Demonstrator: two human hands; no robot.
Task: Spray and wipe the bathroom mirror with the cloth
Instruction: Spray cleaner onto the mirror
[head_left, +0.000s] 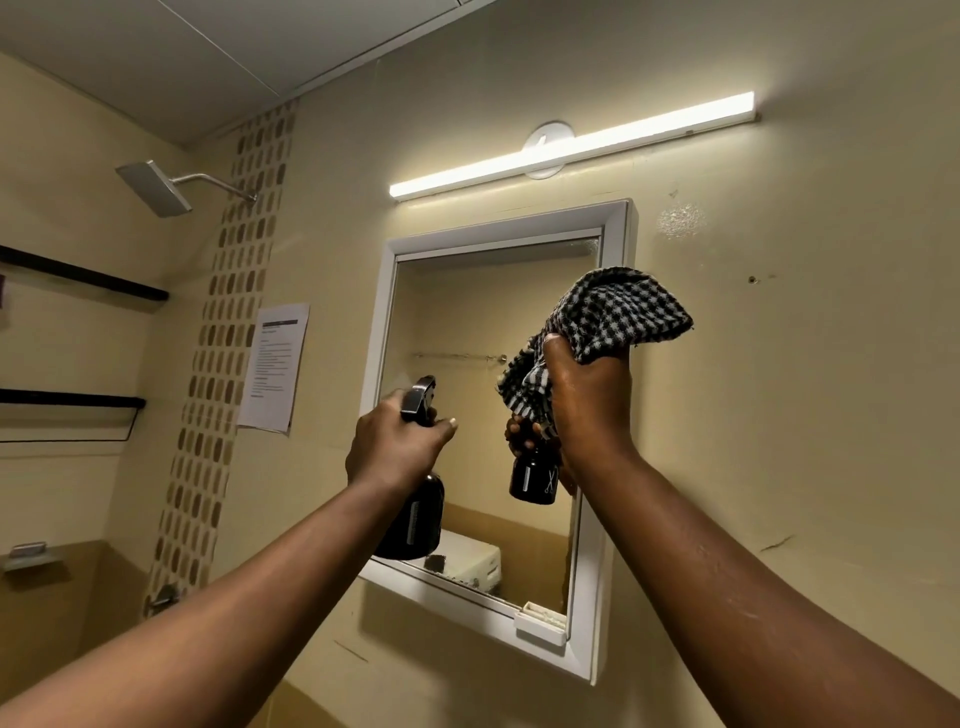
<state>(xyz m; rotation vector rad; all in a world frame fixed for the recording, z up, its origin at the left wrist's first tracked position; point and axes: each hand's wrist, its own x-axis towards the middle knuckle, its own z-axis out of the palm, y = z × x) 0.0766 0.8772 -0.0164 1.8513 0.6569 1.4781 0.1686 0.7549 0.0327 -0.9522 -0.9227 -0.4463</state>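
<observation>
**Bottle and cloth up at the mirror**

Far left, two dark flat shelves (78, 273) run along the tiled wall, and above them a square metal shower head (154, 188) juts out on a thin bent arm. A strip of oval mosaic tiles (228, 332) climbs the wall, with a printed paper notice (275, 366) stuck just beside it. Now the left hand (397, 447), fingers curled round the neck of a glossy black spray bottle (413, 519), nozzle pointing at the glass. The mirror (467, 332) sits in a white rectangular frame, the bottle's reflection showing in it. Right hand (584, 405) grips a bunched black-and-white checked cloth (618, 306), woven and crumpled, held up at the mirror's right edge; whether it touches the glass I cannot tell. Above, a long glowing tube light (571, 145)
</observation>
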